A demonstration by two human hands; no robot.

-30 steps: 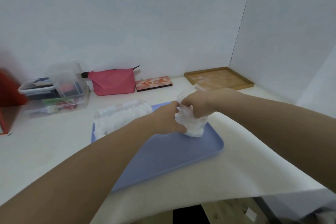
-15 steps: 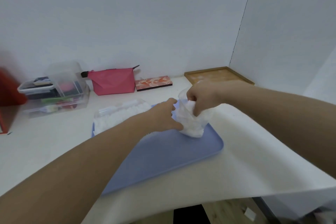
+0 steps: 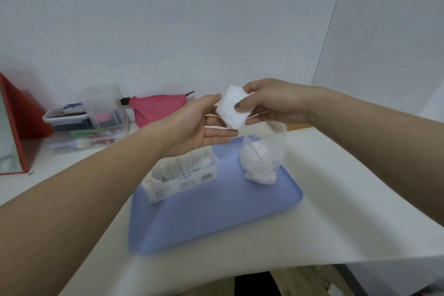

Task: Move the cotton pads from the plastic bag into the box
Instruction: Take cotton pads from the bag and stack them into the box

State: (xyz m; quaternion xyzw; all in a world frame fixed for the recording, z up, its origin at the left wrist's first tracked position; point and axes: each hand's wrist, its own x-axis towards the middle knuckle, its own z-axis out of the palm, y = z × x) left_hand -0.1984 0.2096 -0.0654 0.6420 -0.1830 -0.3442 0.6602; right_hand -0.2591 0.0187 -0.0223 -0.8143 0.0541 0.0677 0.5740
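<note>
My right hand [image 3: 271, 103] pinches a small stack of white cotton pads [image 3: 231, 109] in the air above the blue tray [image 3: 216, 218]. Beside the stack, my left hand [image 3: 197, 122] is spread with its palm up and its fingertips touch the pads from below. The clear plastic bag [image 3: 262, 158] stands on the tray's right part, its top agape, with more white pads inside. The clear box [image 3: 182, 178], packed with upright pads, sits on the tray's left part, under my left wrist.
A pink pouch [image 3: 156, 108] and a clear storage bin [image 3: 96, 118] stand at the back left by the wall. At the far left leans a red-framed board [image 3: 14, 125]. The white table's front edge [image 3: 264, 269] runs close below the tray.
My right hand has come up out of the bag with a stack of pads. My left hand has let go of the bag and risen beside the stack. The view has tilted.
</note>
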